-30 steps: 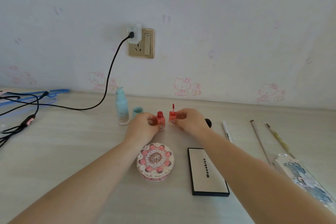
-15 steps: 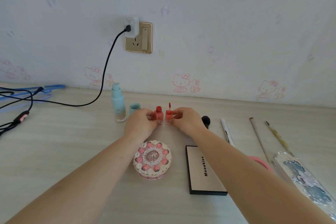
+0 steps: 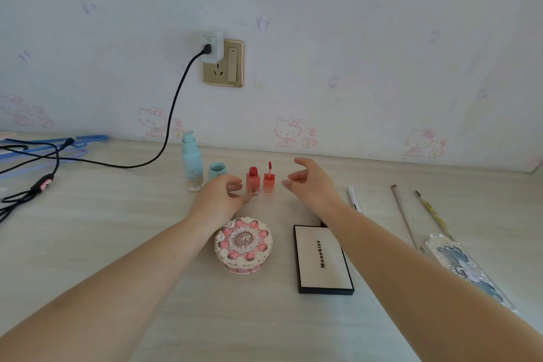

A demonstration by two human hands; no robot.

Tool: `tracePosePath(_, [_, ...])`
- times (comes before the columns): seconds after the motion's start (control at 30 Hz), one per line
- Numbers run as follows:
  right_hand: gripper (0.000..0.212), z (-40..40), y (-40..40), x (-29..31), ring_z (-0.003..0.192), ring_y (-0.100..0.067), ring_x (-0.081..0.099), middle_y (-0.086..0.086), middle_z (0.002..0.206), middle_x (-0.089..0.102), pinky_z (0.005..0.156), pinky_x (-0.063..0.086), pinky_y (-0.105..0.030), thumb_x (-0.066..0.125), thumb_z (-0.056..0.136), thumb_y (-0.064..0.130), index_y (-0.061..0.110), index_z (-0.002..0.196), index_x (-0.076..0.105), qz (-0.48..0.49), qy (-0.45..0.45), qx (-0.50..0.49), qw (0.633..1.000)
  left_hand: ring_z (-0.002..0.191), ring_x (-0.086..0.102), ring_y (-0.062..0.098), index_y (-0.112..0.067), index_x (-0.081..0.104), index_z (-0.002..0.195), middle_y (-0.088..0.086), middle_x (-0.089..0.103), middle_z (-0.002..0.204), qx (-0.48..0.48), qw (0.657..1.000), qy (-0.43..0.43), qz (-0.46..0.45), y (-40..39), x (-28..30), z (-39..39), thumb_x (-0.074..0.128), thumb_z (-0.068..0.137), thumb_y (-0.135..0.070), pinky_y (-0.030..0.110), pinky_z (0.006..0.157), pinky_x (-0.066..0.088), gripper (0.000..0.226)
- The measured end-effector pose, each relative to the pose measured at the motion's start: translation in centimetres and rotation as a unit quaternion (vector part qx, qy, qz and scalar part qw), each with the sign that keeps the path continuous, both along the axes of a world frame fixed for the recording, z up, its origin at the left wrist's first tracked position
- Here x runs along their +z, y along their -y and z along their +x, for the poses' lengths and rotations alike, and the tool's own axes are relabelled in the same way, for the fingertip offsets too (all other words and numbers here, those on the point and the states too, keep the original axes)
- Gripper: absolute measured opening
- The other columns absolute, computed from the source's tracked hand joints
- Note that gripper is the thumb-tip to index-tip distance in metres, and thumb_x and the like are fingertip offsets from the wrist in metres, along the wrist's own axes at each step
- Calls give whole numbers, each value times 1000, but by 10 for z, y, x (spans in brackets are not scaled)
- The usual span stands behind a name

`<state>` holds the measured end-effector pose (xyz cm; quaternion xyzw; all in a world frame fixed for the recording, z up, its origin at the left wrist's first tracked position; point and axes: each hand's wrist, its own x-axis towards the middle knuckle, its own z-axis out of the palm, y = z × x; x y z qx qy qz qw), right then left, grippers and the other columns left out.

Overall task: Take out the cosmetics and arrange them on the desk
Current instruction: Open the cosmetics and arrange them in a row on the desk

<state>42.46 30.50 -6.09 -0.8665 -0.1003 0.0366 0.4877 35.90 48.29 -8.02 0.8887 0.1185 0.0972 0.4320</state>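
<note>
step: placing lip tints | two red bottles stood side by side on desk | left hand and right hand empty, fingers loosened | next: likely reach for another item

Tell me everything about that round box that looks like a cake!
The round box is pink with cream-white puffs and pink strawberry shapes ringing its closed lid, and a lacy oval picture in the middle. It looks like plastic or card. It sits flat on the desk, left of the flat black-edged case, just under the left forearm.
</note>
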Motion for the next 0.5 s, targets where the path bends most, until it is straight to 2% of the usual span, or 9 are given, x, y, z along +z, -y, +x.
tracePosePath(0.07, [41,-1,15,7,90,-10,56,10,96,61,78,38,-22,57,91,24,23,130,47,12,36,-24,999,94,62,10,-22,63,99,-3,67,111,15,999,30,9,-5,2,-10,69,82,-18,30,87,50,19])
tracePosePath(0.13, [27,1,34,13,74,-11,55,11,89,60,67,41,-19,51,92,22,23,119,55,17,69,-42,997,89,63,11,-27,62,83,-4,68,98,16,998,59,-5,-5,8,-18,69,82,-15,30,77,51,14])
tracePosePath(0.2, [20,3,54,20,74,-13,56,8,91,62,67,41,-19,50,93,20,28,107,60,2,94,-52,994,84,62,11,-28,61,79,-7,66,89,-3,997,79,-15,3,17,-24,69,82,-14,28,69,50,17])
tracePosePath(0.3, [20,6,76,27,83,-12,55,7,97,64,75,38,-23,51,92,20,26,104,64,-54,101,-65,991,78,60,5,-23,63,86,-12,64,85,-55,994,88,-18,27,27,-20,68,82,-14,18,62,44,10])
tracePosePath(0.37, [20,5,82,27,88,-12,56,7,97,63,77,37,-22,53,91,24,24,107,65,-122,85,-64,987,76,58,4,-22,64,89,-13,63,83,-94,993,74,-5,47,30,-11,68,83,-16,17,65,43,10])
tracePosePath(0.43, [22,2,81,22,96,-14,57,8,95,60,78,37,-22,56,89,30,23,109,64,-184,69,-58,979,79,59,4,-25,63,92,-14,64,84,-120,992,44,16,65,29,1,67,83,-20,22,78,46,11])
tracePosePath(0.5, [27,-1,78,14,100,-15,59,9,95,60,78,39,-24,59,87,34,23,112,62,-206,56,-58,975,84,61,6,-24,63,100,-10,65,93,-138,990,11,43,81,25,16,67,83,-23,25,86,45,18])
